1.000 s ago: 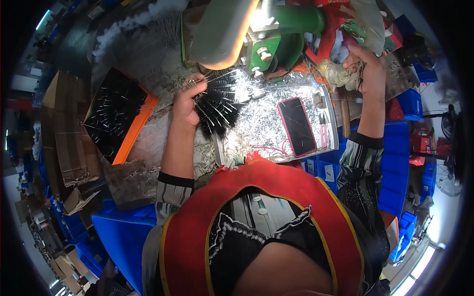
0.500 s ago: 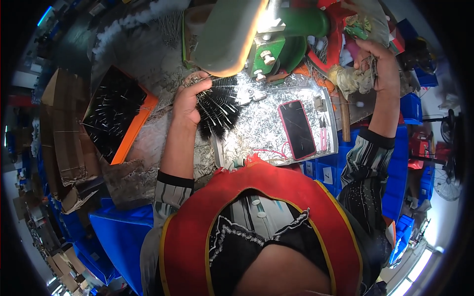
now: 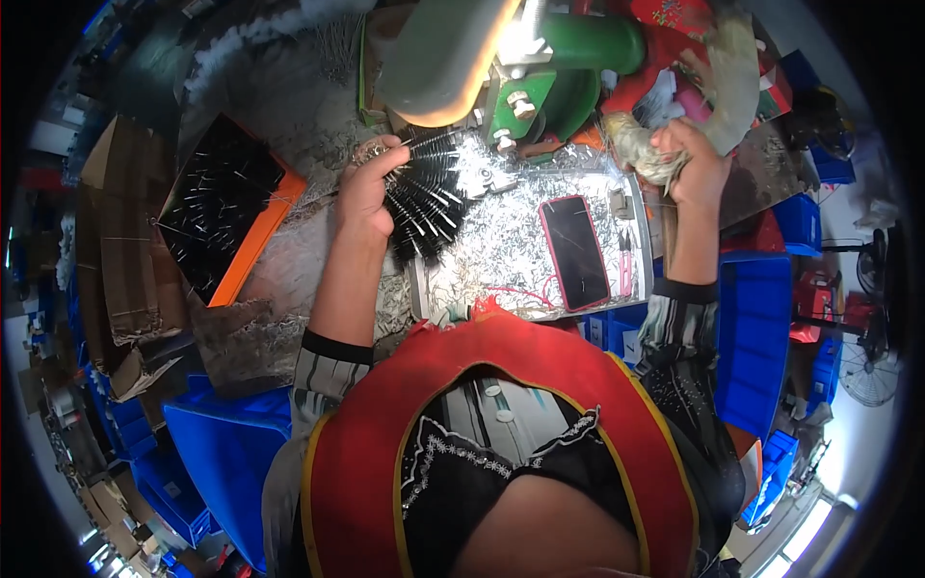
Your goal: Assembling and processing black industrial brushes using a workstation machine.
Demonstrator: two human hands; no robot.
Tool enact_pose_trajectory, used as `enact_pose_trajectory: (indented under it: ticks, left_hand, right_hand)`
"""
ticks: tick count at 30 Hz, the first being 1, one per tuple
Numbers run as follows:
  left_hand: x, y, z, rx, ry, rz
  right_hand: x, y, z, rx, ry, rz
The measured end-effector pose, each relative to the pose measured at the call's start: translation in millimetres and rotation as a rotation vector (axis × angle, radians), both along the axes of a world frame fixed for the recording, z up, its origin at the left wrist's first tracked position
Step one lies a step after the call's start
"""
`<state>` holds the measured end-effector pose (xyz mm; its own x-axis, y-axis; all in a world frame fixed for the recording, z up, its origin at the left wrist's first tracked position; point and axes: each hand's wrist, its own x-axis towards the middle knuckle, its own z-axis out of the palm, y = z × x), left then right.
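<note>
My left hand is closed around the ends of a bundle of small black wire brushes, which fan out to the right beneath the machine's lamp. My right hand is wrapped around a pale cloth-wound handle beside the green machine. Just right of the brush tips, a small metal fixture sits in bright glare, and its details are washed out.
A shallow tray strewn with metal clippings holds a red-cased phone and a pink-handled tool. At left, an orange-edged box contains more black brushes. Blue bins stand near my sides.
My right hand has moved left and nearer to me, and its grip now shows on the wrapped handle. My left hand has stayed almost in place with the brushes.
</note>
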<state>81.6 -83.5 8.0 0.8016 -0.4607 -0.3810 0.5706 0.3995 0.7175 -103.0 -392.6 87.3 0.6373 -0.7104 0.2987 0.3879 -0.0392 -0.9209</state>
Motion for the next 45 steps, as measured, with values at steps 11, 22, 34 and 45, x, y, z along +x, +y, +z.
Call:
enact_pose_trajectory:
  ticks: [11, 22, 34, 45]
  left_hand:
    - [-1.0, -16.9, 6.9, 0.171, -0.202, 0.130]
    - [-2.2, -3.5, 17.7, 0.046, -0.198, -0.134]
    - [-6.1, -11.5, 15.5, -0.035, -0.097, 0.029]
    - [-11.3, -19.1, 27.4, 0.205, -0.330, 0.057]
  right_hand:
    - [2.9, -7.0, 95.1, -0.072, 0.456, 0.076]
    - [5.0, -3.8, -18.1, -0.090, -0.168, -0.010]
    - [-1.8, -8.0, 84.9, -0.015, 0.406, 0.066]
    - [2.0, 4.1, -17.4, -0.050, -0.123, 0.023]
